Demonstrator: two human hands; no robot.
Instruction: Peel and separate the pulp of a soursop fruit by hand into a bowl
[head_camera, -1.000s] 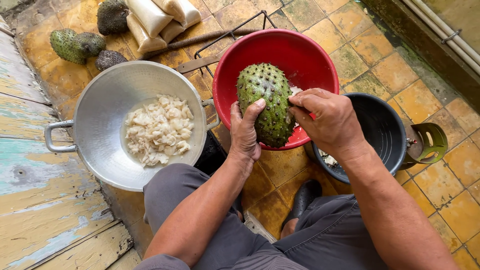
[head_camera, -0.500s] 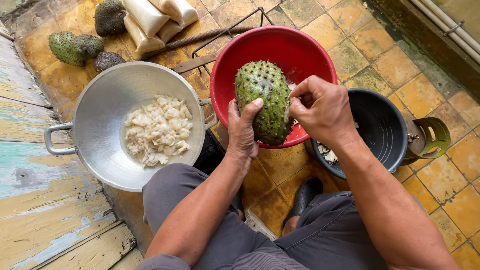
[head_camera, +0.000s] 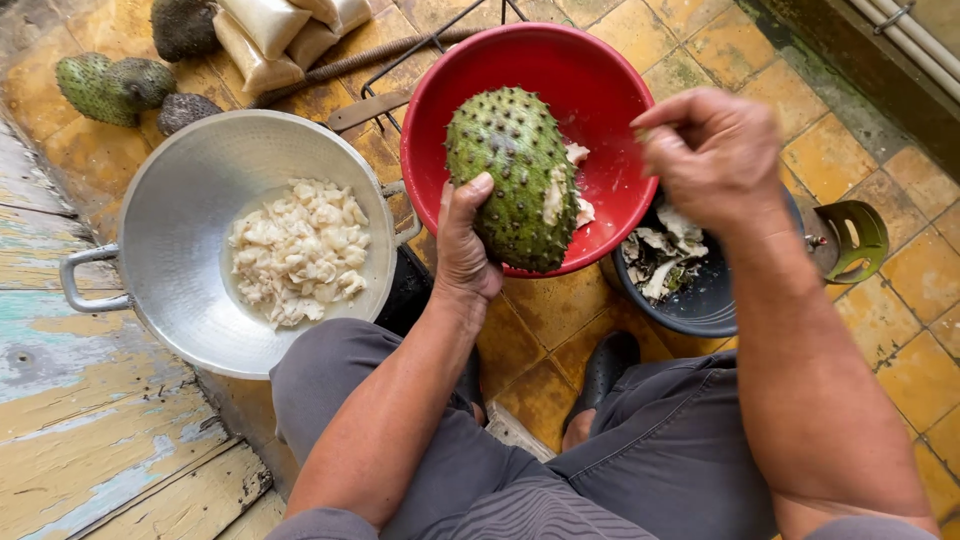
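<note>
My left hand (head_camera: 465, 240) grips a large green spiky fruit (head_camera: 510, 170) from below, holding it upright over the red bowl (head_camera: 600, 80). White flesh shows along the fruit's right side where the skin is torn. My right hand (head_camera: 715, 150) hovers to the right of the fruit, above the dark bowl (head_camera: 715, 305), with its fingers pinched together; what it pinches is hidden. The dark bowl holds peel scraps (head_camera: 660, 255).
A metal pan (head_camera: 190, 170) with white fruit pulp (head_camera: 295, 250) sits at the left on yellow floor tiles. More green spiky fruits (head_camera: 105, 85) and pale filled bags (head_camera: 270, 30) lie at the top left. Worn painted boards (head_camera: 70, 400) run along the left. My knees fill the bottom.
My right hand has pulled away from the fruit toward the right, over the dark bowl. The fruit's torn white side now shows. The view has moved closer.
</note>
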